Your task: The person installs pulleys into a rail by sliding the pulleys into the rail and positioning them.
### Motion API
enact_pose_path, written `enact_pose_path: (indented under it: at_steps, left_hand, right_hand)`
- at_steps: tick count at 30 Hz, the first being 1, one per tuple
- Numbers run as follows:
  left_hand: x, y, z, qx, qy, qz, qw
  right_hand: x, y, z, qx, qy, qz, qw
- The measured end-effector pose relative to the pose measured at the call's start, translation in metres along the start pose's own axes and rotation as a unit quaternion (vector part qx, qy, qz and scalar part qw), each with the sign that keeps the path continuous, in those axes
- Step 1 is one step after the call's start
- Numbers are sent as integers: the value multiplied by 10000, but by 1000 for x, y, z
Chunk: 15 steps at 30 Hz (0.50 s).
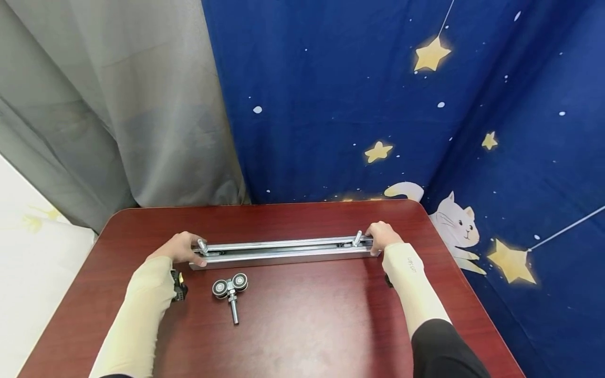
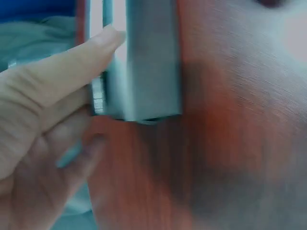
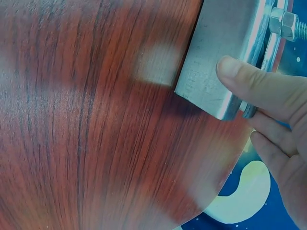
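Observation:
A long metal sliding-door track [image 1: 283,255] lies crosswise near the back of the table, its slot facing up. My left hand [image 1: 181,248] grips its left end; in the left wrist view the thumb [image 2: 108,40] presses on the top edge. At the right end my right hand [image 1: 384,235] holds the track, thumb [image 3: 230,67] on the front wall, fingers behind. A bolt [image 1: 202,244] sticks up from the slot by the left hand, and another bolt [image 1: 357,237] with a nut [image 3: 285,24] near the right. Nearer me lies a loose roller hanger [image 1: 230,289] with a threaded stem.
The reddish-brown wooden table [image 1: 307,320] has rounded back corners. Behind it hang a grey curtain [image 1: 175,131] and a blue star-patterned curtain [image 1: 321,105]. White fabric [image 1: 33,252] lies beyond the table's left edge.

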State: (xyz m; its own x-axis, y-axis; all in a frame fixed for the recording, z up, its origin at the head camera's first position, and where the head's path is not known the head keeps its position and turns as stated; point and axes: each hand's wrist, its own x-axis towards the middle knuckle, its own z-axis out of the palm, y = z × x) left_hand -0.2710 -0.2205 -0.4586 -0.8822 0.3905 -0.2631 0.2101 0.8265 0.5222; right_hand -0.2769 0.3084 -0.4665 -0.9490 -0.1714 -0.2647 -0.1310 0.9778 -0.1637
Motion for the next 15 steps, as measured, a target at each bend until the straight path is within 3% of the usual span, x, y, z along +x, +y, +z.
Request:
enact_pose_path:
  at_steps: [4, 7, 11, 15]
  left_hand:
    - [-3, 10, -12, -549, -351, 61, 9979]
    - [2, 24, -24, -426, -356, 101, 9984]
    - [13, 49, -36, 52, -56, 224, 9997]
    - [33, 81, -37, 290, 506, 498, 9971]
  right_hand:
    - [2, -3, 1, 67, 77, 94, 9999]
    - [3, -4, 1, 101, 115, 129, 9998]
    - [2, -5, 1, 117, 108, 145, 9998]
    - [-1, -6, 0, 132, 148, 173, 9997]
